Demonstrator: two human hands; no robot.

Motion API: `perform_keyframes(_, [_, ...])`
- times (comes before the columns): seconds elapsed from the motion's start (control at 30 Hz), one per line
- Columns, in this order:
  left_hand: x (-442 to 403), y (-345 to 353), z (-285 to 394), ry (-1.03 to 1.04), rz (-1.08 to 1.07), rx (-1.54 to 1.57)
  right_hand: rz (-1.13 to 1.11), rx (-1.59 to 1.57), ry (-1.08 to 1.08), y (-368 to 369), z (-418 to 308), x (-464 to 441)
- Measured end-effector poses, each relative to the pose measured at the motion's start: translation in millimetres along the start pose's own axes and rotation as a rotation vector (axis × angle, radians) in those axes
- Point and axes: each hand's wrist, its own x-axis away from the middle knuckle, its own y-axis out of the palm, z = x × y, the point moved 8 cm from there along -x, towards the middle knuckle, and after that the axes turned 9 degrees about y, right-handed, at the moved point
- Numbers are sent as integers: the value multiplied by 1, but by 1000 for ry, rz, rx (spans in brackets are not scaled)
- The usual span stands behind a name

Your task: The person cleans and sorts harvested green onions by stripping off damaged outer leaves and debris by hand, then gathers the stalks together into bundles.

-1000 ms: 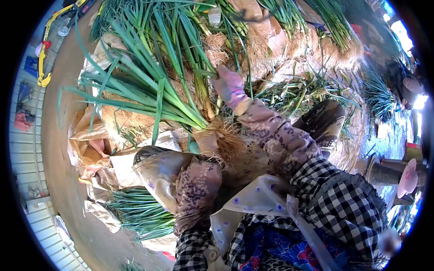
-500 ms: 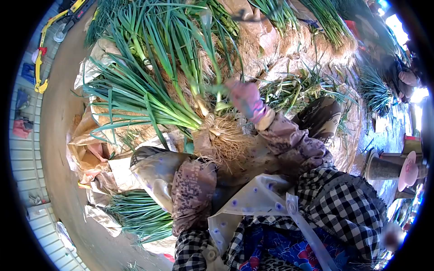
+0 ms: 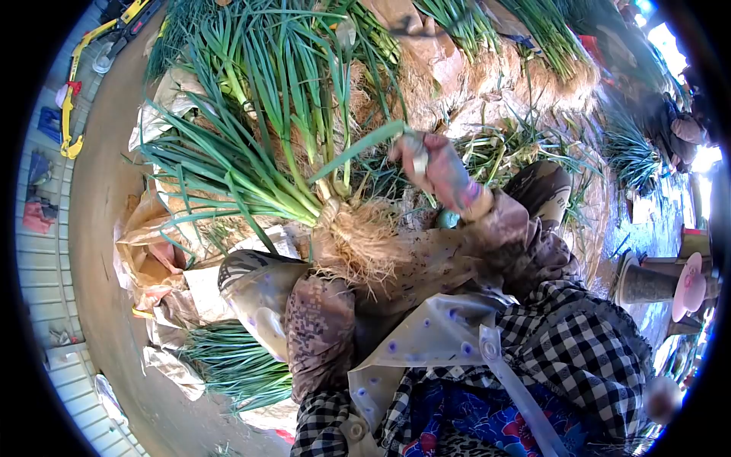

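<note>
A bunch of green onions (image 3: 282,194), with long green leaves and pale shaggy roots (image 3: 362,244), lies tilted over my lap. My left hand (image 3: 327,247) is at its root end, closed around the stalks and largely covered by roots. To the right of the bunch, my right hand (image 3: 442,174), in a stained pinkish glove, is closed on a loose green onion leaf (image 3: 358,152). That leaf stretches left from the fist across the upright stalks, its whitish base showing at the fingers.
More green onions (image 3: 251,53) are heaped ahead, with rooted bundles (image 3: 548,72) behind. Loose leaf scraps (image 3: 495,148) lie beyond my right knee. Another green onion bundle (image 3: 236,362) rests at lower left. A pink stool (image 3: 687,287) and another person (image 3: 678,129) are at right.
My right hand has moved right and down, away from the stalks, with a leaf now stretched from it. The bunch in my left hand has shifted slightly left and down.
</note>
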Motion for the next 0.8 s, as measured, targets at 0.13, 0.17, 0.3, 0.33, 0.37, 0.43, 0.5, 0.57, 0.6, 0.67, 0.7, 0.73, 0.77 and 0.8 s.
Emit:
perform_keyframes(0.13, [57,64,24,-205,68,317,343,353,147,-31,-3,-30])
perform_keyframes(0.17, [34,32,34,-135,82,-118,362,349,192,-20,3,-42])
perform_keyframes(0.3, [66,48,18,65,-112,226,137,269,214,-8,37,-117])
perform_keyframes(0.33, [71,34,9,-112,-108,231,136,412,178,11,26,-127])
perform_keyframes(0.37, [79,44,14,-139,-29,250,136,555,143,29,15,-132])
perform_keyframes(0.43, [90,63,29,-143,-10,193,144,1040,-56,65,-22,-128])
perform_keyframes(0.5, [87,65,31,-120,-58,173,247,1418,-653,87,-40,-125])
perform_keyframes(0.57, [80,61,25,-125,-66,191,268,1511,-480,97,-48,-119])
perform_keyframes(0.6, [75,58,21,-128,-67,198,278,1551,-392,100,-51,-115])
perform_keyframes(0.67, [65,52,14,-136,-62,203,291,1158,-195,71,-50,-113])
perform_keyframes(0.7, [60,49,12,-141,-60,203,302,972,-123,48,-48,-112])
perform_keyframes(0.73, [55,47,10,-143,-58,203,309,787,-50,27,-43,-110])
perform_keyframes(0.77, [51,45,8,-149,-59,207,305,674,3,10,-36,-104])
perform_keyframes(0.8, [46,44,6,-156,-61,210,304,557,54,-8,-29,-98])
